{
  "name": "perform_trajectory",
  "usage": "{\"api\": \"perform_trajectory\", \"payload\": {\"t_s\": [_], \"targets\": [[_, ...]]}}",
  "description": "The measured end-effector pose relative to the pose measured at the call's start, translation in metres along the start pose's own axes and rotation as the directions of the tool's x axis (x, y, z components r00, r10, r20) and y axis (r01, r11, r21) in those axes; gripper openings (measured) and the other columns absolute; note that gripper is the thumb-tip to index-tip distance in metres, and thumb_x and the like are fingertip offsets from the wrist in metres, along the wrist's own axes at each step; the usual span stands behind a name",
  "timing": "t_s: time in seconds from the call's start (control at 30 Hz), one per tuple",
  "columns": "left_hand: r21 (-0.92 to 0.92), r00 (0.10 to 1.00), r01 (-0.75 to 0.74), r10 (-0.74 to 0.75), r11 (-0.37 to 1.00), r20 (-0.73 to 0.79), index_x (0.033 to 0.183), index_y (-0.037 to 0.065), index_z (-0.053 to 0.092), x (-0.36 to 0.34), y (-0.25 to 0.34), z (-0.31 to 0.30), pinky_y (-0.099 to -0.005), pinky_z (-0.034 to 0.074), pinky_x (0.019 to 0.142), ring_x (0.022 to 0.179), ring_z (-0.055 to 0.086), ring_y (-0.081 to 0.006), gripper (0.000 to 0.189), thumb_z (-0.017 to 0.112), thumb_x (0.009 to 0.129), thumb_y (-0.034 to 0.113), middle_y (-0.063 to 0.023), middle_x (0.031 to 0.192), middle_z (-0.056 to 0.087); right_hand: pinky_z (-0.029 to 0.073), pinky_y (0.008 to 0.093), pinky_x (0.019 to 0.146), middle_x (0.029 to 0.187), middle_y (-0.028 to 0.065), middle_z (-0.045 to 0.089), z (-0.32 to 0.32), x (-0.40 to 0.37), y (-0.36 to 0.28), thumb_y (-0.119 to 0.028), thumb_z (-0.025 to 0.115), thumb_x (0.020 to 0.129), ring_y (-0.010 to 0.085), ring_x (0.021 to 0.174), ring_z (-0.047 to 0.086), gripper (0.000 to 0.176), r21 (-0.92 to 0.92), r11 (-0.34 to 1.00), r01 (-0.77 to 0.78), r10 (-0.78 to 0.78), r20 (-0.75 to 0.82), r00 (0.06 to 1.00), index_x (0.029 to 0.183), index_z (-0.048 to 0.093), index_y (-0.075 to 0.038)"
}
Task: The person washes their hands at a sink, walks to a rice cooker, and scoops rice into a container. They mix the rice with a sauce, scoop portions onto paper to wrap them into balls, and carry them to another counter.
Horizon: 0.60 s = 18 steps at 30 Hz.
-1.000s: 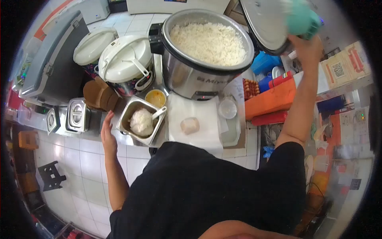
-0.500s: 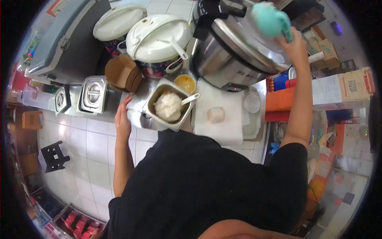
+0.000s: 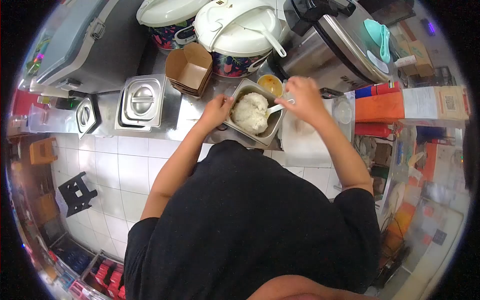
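A square metal pan (image 3: 272,131) holds a big mound of white rice (image 3: 250,112). My left hand (image 3: 217,112) grips the pan's left rim with closed fingers. A white spoon (image 3: 276,108) leans in the pan with its bowl against the rice. My right hand (image 3: 306,100) has its fingers closed on the end of the spoon's handle. Just behind the pan stands a round tub of yellowish sauce (image 3: 270,84). A stack of brown paper boxes (image 3: 192,70) is behind my left hand. Under my right forearm lies white paper (image 3: 307,147).
Two white-lidded flowered pots (image 3: 235,62) and a large steel cooker (image 3: 320,57) stand behind. A turquoise scoop (image 3: 377,37) rests on the cooker's lid. Lidded metal pans (image 3: 142,102) and a grey cooler box (image 3: 110,55) are left. A black stool (image 3: 77,194) stands on the floor.
My right hand has let go of the turquoise scoop on the cooker and come down to the spoon. My left hand has moved onto the metal pan's rim. The view has shifted.
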<state>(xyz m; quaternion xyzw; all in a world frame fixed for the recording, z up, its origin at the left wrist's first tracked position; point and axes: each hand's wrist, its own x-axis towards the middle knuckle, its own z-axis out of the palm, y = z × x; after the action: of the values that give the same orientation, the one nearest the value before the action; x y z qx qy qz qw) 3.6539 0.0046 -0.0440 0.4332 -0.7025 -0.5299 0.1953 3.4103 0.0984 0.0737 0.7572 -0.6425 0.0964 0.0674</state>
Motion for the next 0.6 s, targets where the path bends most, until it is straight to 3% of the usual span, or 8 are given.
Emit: {"api": "perform_trajectory", "payload": {"t_s": [0.07,0.1,0.17,0.2,0.4,0.5,0.53,0.6], "targets": [[0.028,0.999,0.038,-0.038,0.999,0.019,0.084,-0.001,0.056,0.009,-0.002,0.003,-0.0346,0.044,0.063,0.066,0.059,-0.0253,0.034,0.048,0.088,0.031,-0.0200,0.073,0.059,0.039,0.0450,0.082,0.089,0.0128,0.061,0.032,-0.008,-0.016,-0.042,0.060,0.076,0.0290,0.087,0.057,0.038,-0.102,0.984,-0.144,0.171,0.348,0.922,0.081,0.060,-0.005],[0.025,0.999,0.037,-0.038,0.999,0.021,0.084,-0.001,0.056,0.011,-0.006,0.005,-0.0346,0.044,0.063,0.066,0.059,-0.0253,0.034,0.048,0.088,0.031,-0.0200,0.073,0.059,0.040,0.0432,0.082,0.086,0.0140,0.062,0.038,-0.008,-0.022,-0.044,0.059,0.077,0.0309,0.084,0.059,0.040,-0.136,0.960,-0.246,0.280,0.549,0.788,0.080,0.060,-0.004],[0.109,0.997,-0.080,0.080,0.991,0.002,0.083,-0.002,0.055,0.016,-0.009,0.007,-0.0412,0.043,0.066,0.075,0.058,-0.0378,0.035,0.046,0.088,0.031,-0.0254,0.078,0.058,0.043,0.0425,0.076,0.081,0.0149,0.062,0.034,-0.007,-0.032,-0.043,0.058,0.077,0.0314,0.079,0.059,0.040,-0.126,0.966,-0.226,0.254,0.629,0.735,0.080,0.060,-0.003],[0.105,0.997,-0.078,0.078,0.991,0.003,0.083,-0.002,0.055,0.018,-0.009,0.007,-0.0412,0.043,0.066,0.075,0.058,-0.0378,0.035,0.046,0.088,0.031,-0.0254,0.078,0.058,0.046,0.0418,0.070,0.076,0.0158,0.062,0.031,-0.008,-0.038,-0.042,0.058,0.078,0.0319,0.075,0.060,0.040,-0.111,0.971,-0.213,0.228,0.707,0.669,0.080,0.061,-0.002],[-0.059,0.998,-0.050,0.049,0.997,-0.032,0.077,-0.002,0.056,0.016,-0.011,0.009,-0.0415,0.043,0.064,0.072,0.057,-0.0381,0.036,0.047,0.088,0.031,-0.0248,0.074,0.057,0.046,0.0426,0.060,0.070,0.0177,0.060,0.016,-0.003,-0.041,-0.035,0.056,0.080,0.0332,0.070,0.060,0.033,0.017,0.991,-0.129,0.085,0.669,0.739,0.076,0.061,-0.003],[-0.073,1.000,-0.016,0.015,0.997,-0.015,0.075,-0.003,0.053,0.011,-0.012,0.004,-0.0377,0.042,0.062,0.063,0.055,-0.0278,0.036,0.046,0.089,0.030,-0.0218,0.070,0.055,0.046,0.0433,0.059,0.069,0.0164,0.061,-0.043,0.012,-0.055,-0.032,0.054,0.082,0.0333,0.068,0.060,0.031,-0.047,0.997,-0.060,0.076,0.617,0.783,0.074,0.061,-0.003],[-0.065,0.999,-0.027,0.025,0.998,-0.023,0.075,-0.003,0.053,0.010,-0.012,0.004,-0.0375,0.042,0.062,0.062,0.054,-0.0273,0.036,0.046,0.089,0.030,-0.0216,0.069,0.055,0.048,0.0416,0.060,0.068,0.0141,0.061,-0.049,0.013,-0.062,-0.018,0.056,0.077,0.0310,0.069,0.061,0.019,-0.062,0.997,-0.053,0.080,0.609,0.789,0.068,0.062,-0.003],[-0.059,0.999,-0.035,0.034,0.998,-0.030,0.076,-0.003,0.053,0.008,-0.012,0.003,-0.0373,0.041,0.061,0.061,0.053,-0.0268,0.036,0.046,0.089,0.030,-0.0215,0.069,0.054,0.048,0.0412,0.056,0.065,0.0144,0.060,-0.024,0.008,-0.076,-0.015,0.056,0.073,0.0310,0.065,0.061,0.015,-0.033,0.999,-0.004,0.023,0.582,0.813,0.066,0.062,-0.003]]}}
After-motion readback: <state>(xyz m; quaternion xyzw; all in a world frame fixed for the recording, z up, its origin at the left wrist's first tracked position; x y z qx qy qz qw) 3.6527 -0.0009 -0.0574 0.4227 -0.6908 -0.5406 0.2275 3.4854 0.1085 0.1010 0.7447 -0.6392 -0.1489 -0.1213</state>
